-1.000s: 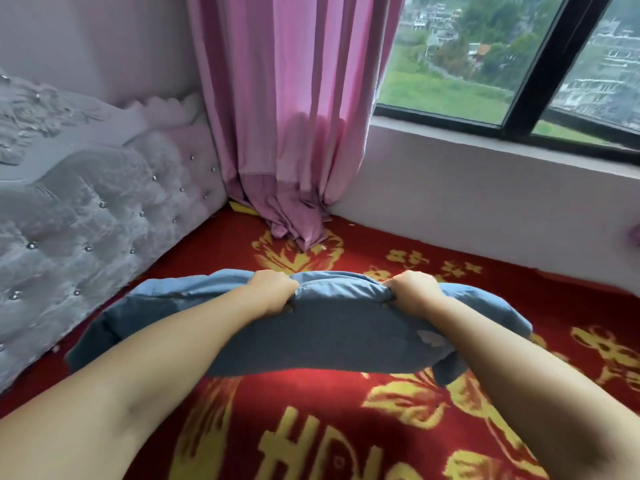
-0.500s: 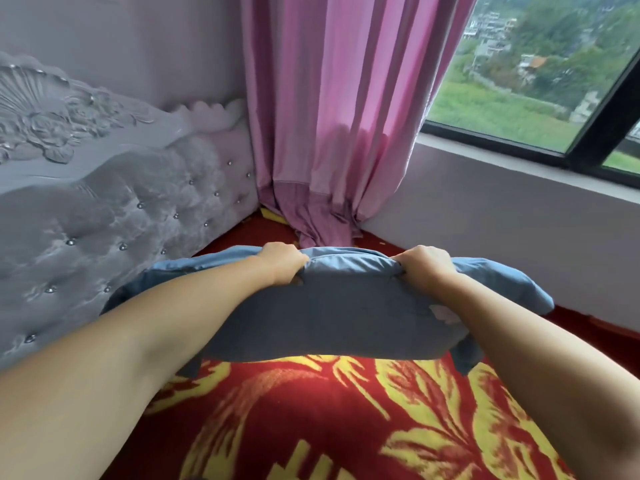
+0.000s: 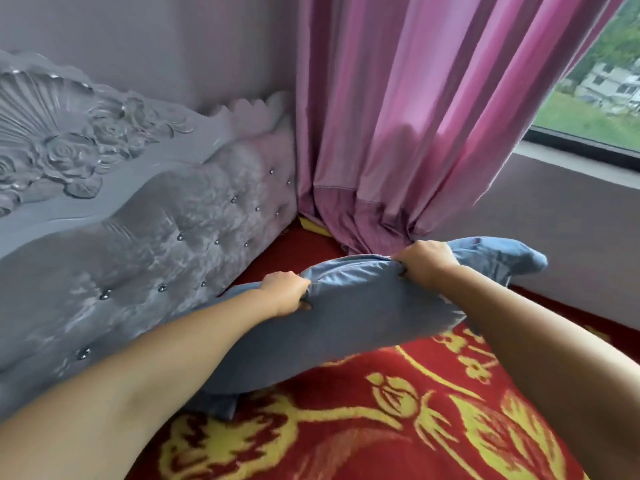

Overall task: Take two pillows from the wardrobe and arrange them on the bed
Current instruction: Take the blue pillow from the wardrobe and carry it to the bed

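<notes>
Left hand (image 3: pixel 285 293) and right hand (image 3: pixel 426 260) clench the blue pillow (image 3: pixel 349 327) top edge (near corner seemingly touching bedspread (image 3: pixel 398 417)).

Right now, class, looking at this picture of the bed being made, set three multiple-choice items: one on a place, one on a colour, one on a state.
1. Where does the curtain hang?
A. In the corner between the headboard and the window
B. Across the foot of the bed
C. Over the headboard

2. What colour is the pillow?
A. Pink
B. Blue
C. Yellow

3. How is the pillow held?
A. By the left hand alone
B. It lies untouched
C. By both hands along its top edge

Answers:
1. A, since the curtain drops between the headboard and the window.
2. B, since its cover is blue against the red blanket.
3. C, since the left hand and the right hand each have a closed grip on that edge.
</notes>
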{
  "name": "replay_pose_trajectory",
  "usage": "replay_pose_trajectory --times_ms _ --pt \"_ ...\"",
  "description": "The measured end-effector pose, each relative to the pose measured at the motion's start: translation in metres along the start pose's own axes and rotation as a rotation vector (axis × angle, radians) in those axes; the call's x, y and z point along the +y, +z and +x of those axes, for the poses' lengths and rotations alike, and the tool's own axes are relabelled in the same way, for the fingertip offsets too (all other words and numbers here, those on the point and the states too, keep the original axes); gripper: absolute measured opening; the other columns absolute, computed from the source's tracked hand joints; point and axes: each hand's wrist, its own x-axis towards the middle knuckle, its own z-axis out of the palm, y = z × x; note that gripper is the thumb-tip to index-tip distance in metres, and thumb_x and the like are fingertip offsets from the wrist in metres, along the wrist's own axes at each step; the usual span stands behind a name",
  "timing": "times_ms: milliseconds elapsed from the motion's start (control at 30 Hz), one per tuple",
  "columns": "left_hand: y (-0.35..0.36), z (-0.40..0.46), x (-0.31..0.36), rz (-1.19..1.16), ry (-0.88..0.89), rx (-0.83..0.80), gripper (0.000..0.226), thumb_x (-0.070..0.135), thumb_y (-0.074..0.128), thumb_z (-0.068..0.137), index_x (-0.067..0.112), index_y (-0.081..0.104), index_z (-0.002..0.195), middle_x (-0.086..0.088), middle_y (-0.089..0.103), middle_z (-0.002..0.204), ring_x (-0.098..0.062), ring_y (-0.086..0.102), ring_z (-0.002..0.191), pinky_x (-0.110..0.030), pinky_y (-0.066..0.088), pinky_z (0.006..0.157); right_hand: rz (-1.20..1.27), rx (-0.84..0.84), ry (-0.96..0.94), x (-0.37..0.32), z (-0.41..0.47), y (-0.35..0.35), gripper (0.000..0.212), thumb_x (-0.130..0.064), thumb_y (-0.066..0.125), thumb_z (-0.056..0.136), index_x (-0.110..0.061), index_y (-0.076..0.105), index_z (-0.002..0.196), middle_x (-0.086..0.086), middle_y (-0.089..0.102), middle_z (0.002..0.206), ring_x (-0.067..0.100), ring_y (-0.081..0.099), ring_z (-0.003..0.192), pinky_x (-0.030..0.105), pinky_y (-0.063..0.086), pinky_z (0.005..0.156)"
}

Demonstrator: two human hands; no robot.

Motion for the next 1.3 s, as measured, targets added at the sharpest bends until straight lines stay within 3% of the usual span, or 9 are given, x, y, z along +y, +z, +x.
replay_pose_trajectory --times_ms 167,400,567,733,867,1033,1167,1300 --pt "-0.016 0.017 -0.038 -0.016 -0.017 0.049 0.037 0.044 0.058 0.087 0.017 0.055 0.112 -0.014 0.063 0.116 -0.035 0.059 0.106 -0.039 0.047 0.081 -0.058 0.015 -0.044 -0.011 0.040 -0.021 0.028 -0.030 0.051 0.092 -0.035 0.066 0.116 0.000 0.069 0.115 0.025 0.065 0.106 0.028 0.040 0.071" --pt "-0.038 0.047 -0.029 -0.055 -0.064 0.099 0.035 0.043 0.059 0.086 0.015 0.059 0.107 -0.013 0.065 0.111 -0.034 0.061 0.102 -0.038 0.046 0.078 -0.088 -0.013 -0.089 0.022 0.086 -0.043 0.028 -0.033 0.053 0.091 -0.034 0.067 0.115 0.000 0.068 0.116 0.025 0.063 0.108 0.031 0.048 0.081" --pt "-0.051 0.086 -0.015 -0.154 -0.214 0.131 0.036 0.043 0.064 0.082 0.009 0.061 0.093 -0.016 0.066 0.103 -0.034 0.063 0.093 -0.033 0.041 0.065 -0.179 0.016 -0.243 0.055 0.156 -0.060 0.031 -0.044 0.059 0.088 -0.025 0.068 0.110 0.003 0.066 0.115 0.027 0.062 0.108 0.033 0.047 0.077" --pt "-0.060 0.123 0.009 -0.221 -0.345 0.096 0.037 0.047 0.062 0.083 0.011 0.059 0.091 -0.015 0.066 0.104 -0.034 0.062 0.095 -0.033 0.042 0.067 -0.106 0.057 -0.397 0.090 0.211 -0.047 0.017 -0.041 0.061 0.085 -0.035 0.069 0.099 -0.002 0.069 0.102 0.026 0.065 0.100 0.032 0.048 0.072" --pt "-0.056 0.148 0.026 -0.208 -0.345 0.073 0.034 0.046 0.058 0.086 0.012 0.057 0.094 -0.012 0.066 0.105 -0.034 0.061 0.099 -0.036 0.041 0.068 -0.123 0.047 -0.435 0.113 0.234 -0.022 0.021 -0.047 0.057 0.090 -0.035 0.067 0.105 -0.002 0.069 0.105 0.025 0.064 0.099 0.030 0.043 0.068" --pt "-0.063 0.168 0.003 -0.177 -0.324 0.056 0.037 0.047 0.059 0.085 0.011 0.058 0.097 -0.012 0.065 0.104 -0.033 0.062 0.097 -0.036 0.041 0.066 -0.100 0.001 -0.385 0.109 0.259 -0.026 0.022 -0.050 0.063 0.085 -0.033 0.070 0.099 -0.004 0.063 0.088 0.021 0.059 0.085 0.030 0.042 0.066" --pt "-0.061 0.185 -0.034 -0.206 -0.281 0.048 0.043 0.049 0.060 0.083 0.008 0.059 0.093 -0.014 0.067 0.101 -0.033 0.063 0.092 -0.033 0.041 0.064 -0.129 -0.089 -0.366 0.091 0.285 -0.037 0.028 -0.051 0.066 0.083 -0.028 0.069 0.100 -0.003 0.067 0.101 0.023 0.063 0.100 0.034 0.048 0.074" --pt "-0.052 0.194 -0.064 -0.259 -0.273 0.023 0.045 0.050 0.060 0.082 0.006 0.060 0.093 -0.013 0.067 0.100 -0.033 0.063 0.094 -0.034 0.042 0.067 -0.144 -0.183 -0.412 0.071 0.307 -0.048 0.028 -0.048 0.066 0.082 -0.022 0.067 0.094 0.000 0.068 0.101 0.024 0.063 0.097 0.036 0.052 0.079"
